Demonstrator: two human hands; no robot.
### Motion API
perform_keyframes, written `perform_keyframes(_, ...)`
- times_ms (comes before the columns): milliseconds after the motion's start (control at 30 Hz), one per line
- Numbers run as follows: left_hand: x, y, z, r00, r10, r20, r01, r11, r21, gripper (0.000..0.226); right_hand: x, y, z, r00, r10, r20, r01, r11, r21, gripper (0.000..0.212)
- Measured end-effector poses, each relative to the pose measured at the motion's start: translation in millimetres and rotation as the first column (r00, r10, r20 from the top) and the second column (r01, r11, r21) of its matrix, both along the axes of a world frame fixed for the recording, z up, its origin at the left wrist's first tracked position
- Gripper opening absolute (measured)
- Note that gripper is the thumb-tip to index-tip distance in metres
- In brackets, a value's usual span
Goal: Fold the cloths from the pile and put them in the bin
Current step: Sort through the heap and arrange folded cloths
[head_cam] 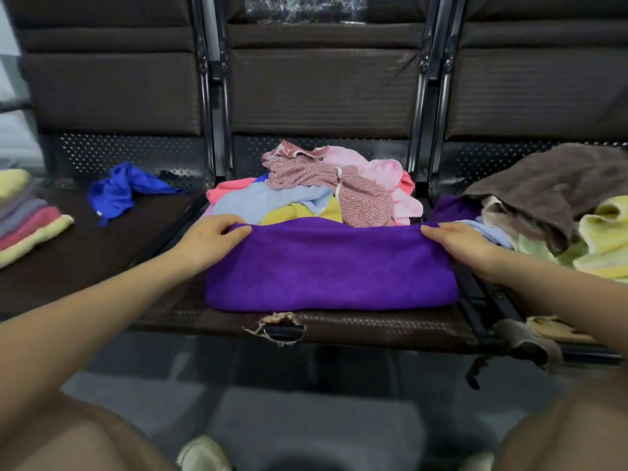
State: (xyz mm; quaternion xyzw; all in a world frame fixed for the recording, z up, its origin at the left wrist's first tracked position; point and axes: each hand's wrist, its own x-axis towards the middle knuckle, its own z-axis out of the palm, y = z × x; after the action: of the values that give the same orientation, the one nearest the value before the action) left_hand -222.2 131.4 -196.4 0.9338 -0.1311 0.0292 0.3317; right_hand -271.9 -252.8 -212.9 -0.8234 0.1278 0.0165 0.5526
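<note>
Hands, left (212, 241) at 9 o'clock, right (460, 244) at 3 o'clock: fingers pinching purple cloth's (331, 266) far corners.

Illumination dim and even; daylight enters at far left. Wide-angle distortion bends frame edges (bottom foreground blurred). Shadows soft.

No text, label, brand, number or sign could be read anywhere in the view. A small white tag (338, 185) hung on the pink speckled cloth (356, 195) at the far middle of the seat, but nothing on it could be made out.
</note>
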Motion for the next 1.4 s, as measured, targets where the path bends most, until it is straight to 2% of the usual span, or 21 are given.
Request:
perform_keyframes(133, 39, -9, 4, 0.999, 0.017, 0.045, -0.023, 0.991, 0.130, 0.018, 25, -1, -9, 0.996, -0.059, 0.068, 0.070, 0.983, -0.169, 0.031)
perform_keyframes(267, 66, -17, -22, 0.992, 0.015, -0.121, 0.027, 0.940, 0.340, 0.018, 41, -2, -22, 1.000, 0.007, 0.000, -0.007, 0.912, -0.409, 0.029)
perform_keyframes(333, 73, -18, -33, 0.980, 0.020, -0.198, 0.060, 0.918, 0.393, 0.012, 48, -5, -28, 0.999, 0.034, -0.017, -0.038, 0.872, -0.488, 0.030)
perform_keyframes(433, 79, -17, -40, 0.978, 0.076, -0.192, -0.005, 0.938, 0.346, 0.005, 53, -5, -32, 1.000, 0.027, 0.004, -0.020, 0.834, -0.551, 0.025)
perform_keyframes(533, 77, -17, -42, 0.966, 0.189, -0.174, -0.153, 0.968, 0.198, 0.016, 58, -4, -37, 1.000, -0.001, 0.011, 0.007, 0.827, -0.563, 0.013)
perform_keyframes(600, 70, -14, -43, 0.953, 0.270, -0.136, -0.243, 0.952, 0.188, 0.030, 57, -4, -36, 0.999, -0.033, 0.008, 0.032, 0.820, -0.571, 0.032)
perform_keyframes(667, 60, -13, -42, 0.939, 0.318, -0.127, -0.290, 0.936, 0.200, 0.042, 54, -5, -34, 0.999, -0.041, -0.024, 0.020, 0.815, -0.578, 0.042)
perform_keyframes(767, 48, -17, -39, 0.917, 0.319, -0.241, -0.249, 0.927, 0.282, 0.057, 49, -6, -35, 0.990, -0.018, -0.140, -0.059, 0.847, -0.529, 0.049)
perform_keyframes(833, 39, -18, -35, 0.877, 0.311, -0.367, -0.223, 0.939, 0.264, 0.062, 46, -6, -36, 0.986, 0.007, -0.165, -0.084, 0.879, -0.469, 0.047)
perform_keyframes(900, 36, -16, -34, 0.829, 0.246, -0.502, -0.228, 0.969, 0.098, 0.049, 43, -2, -32, 0.987, 0.006, -0.158, -0.066, 0.925, -0.373, 0.036)
perform_keyframes(1000, 32, -16, -27, 0.798, 0.144, -0.585, -0.232, 0.970, -0.078, 0.016, 34, 7, -23, 0.993, 0.017, -0.115, -0.037, 0.985, -0.169, 0.022)
perform_keyframes(1067, 35, -19, -24, 0.759, 0.061, -0.648, -0.300, 0.916, -0.265, 0.010, 29, 10, -20, 0.997, 0.002, -0.079, -0.009, 0.995, -0.095, 0.019)
perform_keyframes(1133, 31, -18, -22, 0.700, -0.029, -0.713, -0.348, 0.858, -0.377, 0.013, 21, 13, -17, 0.995, -0.034, -0.093, 0.024, 0.994, -0.104, 0.015)
perform_keyframes(1200, 29, -17, -26, 0.681, 0.015, -0.732, -0.375, 0.865, -0.332, 0.017, 15, 14, -16, 0.988, -0.044, -0.150, 0.023, 0.990, -0.139, 0.016)
perform_keyframes(1267, 27, -16, -30, 0.708, 0.132, -0.694, -0.405, 0.881, -0.245, 0.018, 10, 15, -15, 0.978, -0.045, -0.205, 0.022, 0.993, -0.117, 0.014)
perform_keyframes(1333, 25, -18, -32, 0.749, 0.212, -0.628, -0.428, 0.878, -0.214, 0.014, 10, 19, -13, 0.977, -0.069, -0.203, 0.063, 0.997, -0.037, 0.013)
perform_keyframes(1400, 22, -21, -32, 0.779, 0.220, -0.588, -0.440, 0.859, -0.262, 0.015, 13, 22, -8, 0.974, -0.134, -0.181, 0.146, 0.988, 0.055, 0.018)
